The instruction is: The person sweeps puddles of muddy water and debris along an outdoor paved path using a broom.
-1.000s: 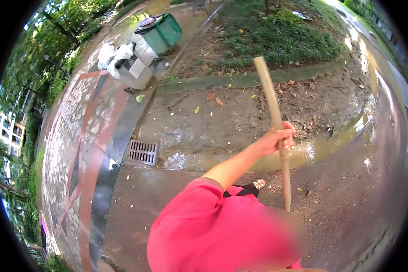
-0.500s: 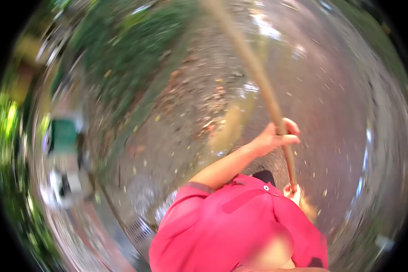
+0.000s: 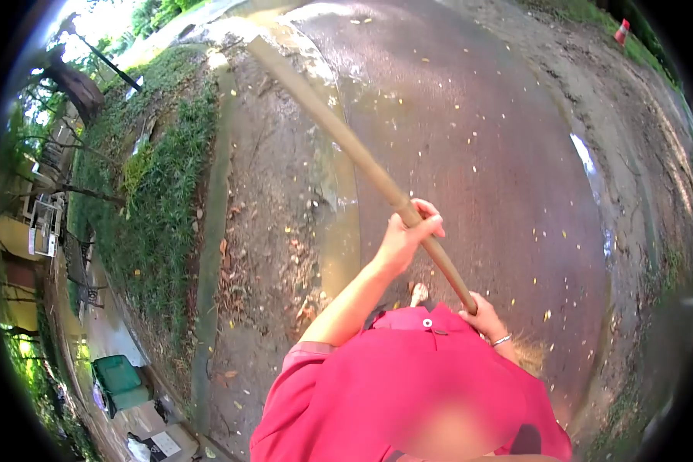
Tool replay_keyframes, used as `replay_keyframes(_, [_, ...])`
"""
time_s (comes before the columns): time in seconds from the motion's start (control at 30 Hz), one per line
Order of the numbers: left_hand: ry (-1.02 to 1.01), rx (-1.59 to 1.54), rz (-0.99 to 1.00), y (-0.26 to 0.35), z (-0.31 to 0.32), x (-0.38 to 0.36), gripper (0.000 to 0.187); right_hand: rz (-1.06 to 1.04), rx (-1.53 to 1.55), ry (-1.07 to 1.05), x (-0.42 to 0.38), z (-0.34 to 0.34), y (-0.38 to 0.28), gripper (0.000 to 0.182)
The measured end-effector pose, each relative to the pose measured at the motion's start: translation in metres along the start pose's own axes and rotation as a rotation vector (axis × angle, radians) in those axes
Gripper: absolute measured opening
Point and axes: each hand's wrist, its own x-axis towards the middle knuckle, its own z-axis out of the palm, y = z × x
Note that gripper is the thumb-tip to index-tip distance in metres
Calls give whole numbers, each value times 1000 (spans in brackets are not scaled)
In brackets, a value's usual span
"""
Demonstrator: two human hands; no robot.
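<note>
A long wooden broom slants across the head view, its thick handle end at the upper left. My left hand is closed around the middle of the handle, thumb and fingers wrapped over it. Lower down, my right hand, with a bracelet at the wrist, grips the handle too. Straw-coloured bristles show just past my right wrist, mostly hidden behind my red shirt. One foot peeks out below the shirt's edge.
Wet pavement scattered with small leaves lies ahead. To the left, muddy ground meets a low kerb and a green planted bed. A green bin stands at lower left, a traffic cone at upper right.
The view has turned and sharpened. The handle's upper end has swung left in view and now shows whole. Both hands keep hold of the broom; my left hand sits further left.
</note>
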Motion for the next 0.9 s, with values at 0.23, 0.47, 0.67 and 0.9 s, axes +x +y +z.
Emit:
replay_keyframes(0.23, [-99,69,-54,0,5,137,36,88,-98,212,101,-55,17,27])
replay_keyframes(0.47, [-214,306,-311,-16,-86,283,33,172,-106,629,250,-201,9,15])
replay_keyframes(0.67, [-356,586,-354,-8,-137,420,33,-11,113,862,376,-338,-119,7])
replay_keyframes(0.9, [-596,771,-354,26,-152,562,32,-354,94,886,528,-420,-243,17])
